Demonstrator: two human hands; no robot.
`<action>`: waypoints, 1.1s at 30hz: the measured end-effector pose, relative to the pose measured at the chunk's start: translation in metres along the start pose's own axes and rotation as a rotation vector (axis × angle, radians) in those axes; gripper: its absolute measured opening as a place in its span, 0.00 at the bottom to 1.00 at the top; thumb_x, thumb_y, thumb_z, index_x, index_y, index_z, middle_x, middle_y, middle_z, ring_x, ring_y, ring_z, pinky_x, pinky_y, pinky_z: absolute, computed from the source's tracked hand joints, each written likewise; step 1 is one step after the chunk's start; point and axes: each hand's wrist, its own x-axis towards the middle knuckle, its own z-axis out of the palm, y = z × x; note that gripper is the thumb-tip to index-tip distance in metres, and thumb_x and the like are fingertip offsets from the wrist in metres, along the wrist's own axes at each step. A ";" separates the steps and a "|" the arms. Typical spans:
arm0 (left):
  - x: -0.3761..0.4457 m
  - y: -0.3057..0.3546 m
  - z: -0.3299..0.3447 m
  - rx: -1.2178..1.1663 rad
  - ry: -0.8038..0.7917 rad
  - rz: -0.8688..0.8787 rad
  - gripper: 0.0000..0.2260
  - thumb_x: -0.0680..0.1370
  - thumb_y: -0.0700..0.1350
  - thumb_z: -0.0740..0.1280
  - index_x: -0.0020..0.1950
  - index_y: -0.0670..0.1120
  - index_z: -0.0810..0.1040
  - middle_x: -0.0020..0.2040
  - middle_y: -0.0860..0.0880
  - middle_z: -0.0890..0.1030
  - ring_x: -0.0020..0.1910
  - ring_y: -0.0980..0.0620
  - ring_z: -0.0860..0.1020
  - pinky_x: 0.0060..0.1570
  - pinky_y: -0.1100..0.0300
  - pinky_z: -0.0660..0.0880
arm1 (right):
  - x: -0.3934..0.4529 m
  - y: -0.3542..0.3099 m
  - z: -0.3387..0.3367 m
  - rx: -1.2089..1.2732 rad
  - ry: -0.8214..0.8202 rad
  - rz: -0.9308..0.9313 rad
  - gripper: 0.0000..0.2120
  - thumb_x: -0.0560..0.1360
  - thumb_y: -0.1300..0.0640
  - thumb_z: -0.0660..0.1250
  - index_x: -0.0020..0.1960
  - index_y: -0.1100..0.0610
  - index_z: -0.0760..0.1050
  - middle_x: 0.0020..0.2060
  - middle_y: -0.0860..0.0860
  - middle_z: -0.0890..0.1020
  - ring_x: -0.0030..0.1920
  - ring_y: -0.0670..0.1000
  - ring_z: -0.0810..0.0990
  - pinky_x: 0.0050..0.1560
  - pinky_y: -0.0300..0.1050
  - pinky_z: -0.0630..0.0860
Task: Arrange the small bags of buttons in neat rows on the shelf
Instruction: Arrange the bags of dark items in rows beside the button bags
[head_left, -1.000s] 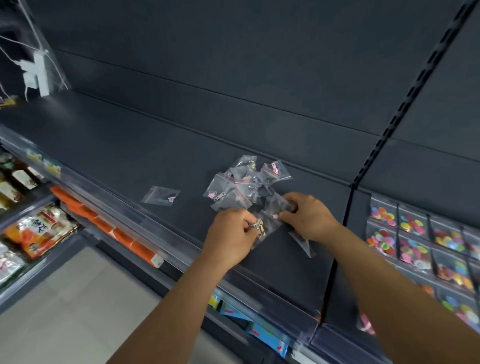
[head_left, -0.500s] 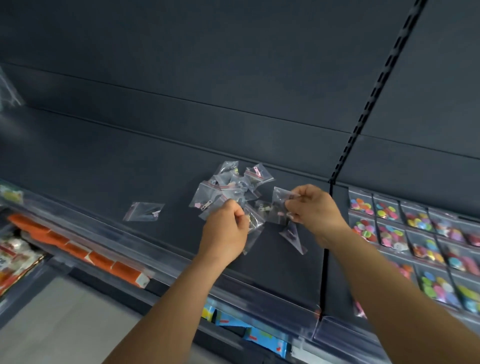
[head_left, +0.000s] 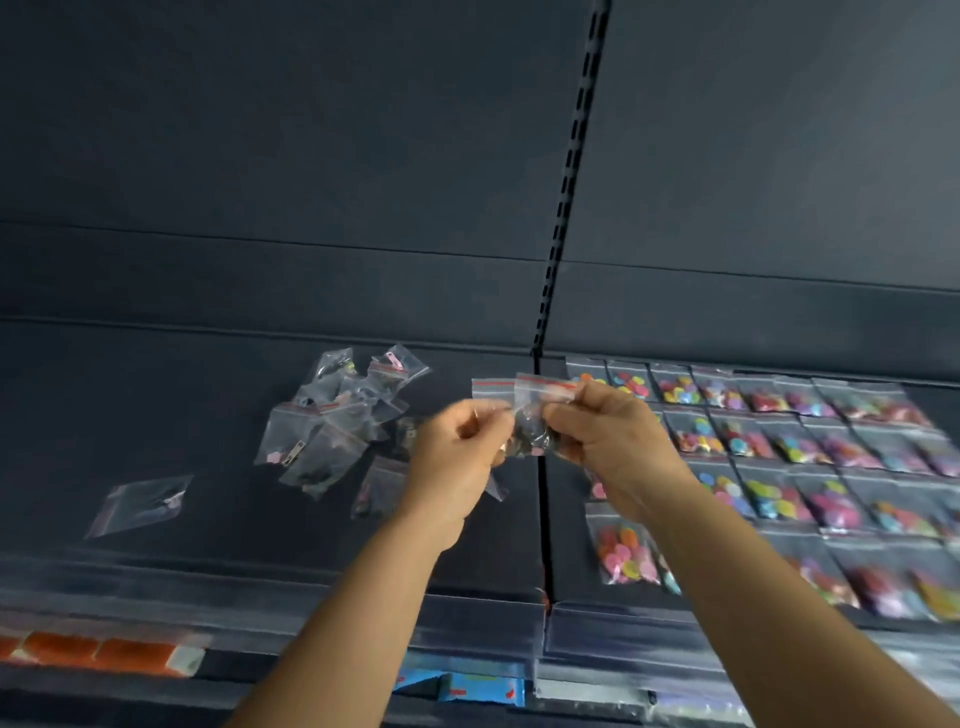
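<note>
Broadly, the dark shelf (head_left: 208, 415) carries two groups of clear zip bags with red seal strips. On its right half lie the rows of button bags (head_left: 779, 457), each flat on its back and filled with bright round buttons in pink, yellow, green and blue; they sit edge to edge in straight lines, seal strips toward the back wall, long axes running front to back. Left of the slotted upright (head_left: 569, 171) is a loose pile of bags (head_left: 337, 421), overlapping and tilted every way, holding small dark and metal pieces. One single bag (head_left: 140, 504) lies flat and apart, further left, skewed on a diagonal.

Above the shelf, near the upright, both hands are raised with the held bags (head_left: 524, 415) between them. The left hand (head_left: 457, 457) has its fingers curled, thumb and forefinger pinching the left edge of one bag. The right hand (head_left: 608, 436) is likewise curled, pinching the right side just below the seal. There seem to be two bags, overlapping, though motion blur makes the count uncertain. They hang upright, seal strips at the top and level, dark contents gathered at the bottom, long axis roughly vertical.

Below the shelf edge, orange packets (head_left: 98, 654) and blue packets (head_left: 462, 686) show on a lower tier.
</note>
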 end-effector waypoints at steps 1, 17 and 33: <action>0.001 0.002 0.010 -0.010 -0.024 -0.001 0.02 0.75 0.45 0.69 0.44 0.50 0.82 0.32 0.57 0.80 0.32 0.61 0.77 0.41 0.59 0.75 | -0.005 0.001 -0.009 0.000 0.026 0.002 0.06 0.75 0.60 0.68 0.40 0.56 0.80 0.32 0.49 0.83 0.32 0.43 0.81 0.34 0.35 0.76; -0.055 0.026 0.243 0.225 -0.375 0.177 0.04 0.73 0.49 0.70 0.40 0.51 0.81 0.37 0.54 0.83 0.37 0.60 0.80 0.36 0.63 0.75 | -0.094 -0.003 -0.221 0.056 0.508 -0.135 0.07 0.73 0.62 0.70 0.37 0.57 0.81 0.28 0.52 0.81 0.30 0.50 0.76 0.35 0.46 0.76; -0.135 0.033 0.463 0.159 -0.509 0.179 0.05 0.72 0.48 0.72 0.36 0.49 0.81 0.33 0.57 0.83 0.32 0.63 0.79 0.32 0.71 0.74 | -0.199 0.003 -0.450 -0.083 0.572 -0.028 0.04 0.73 0.55 0.70 0.42 0.52 0.84 0.34 0.49 0.83 0.33 0.45 0.76 0.40 0.41 0.73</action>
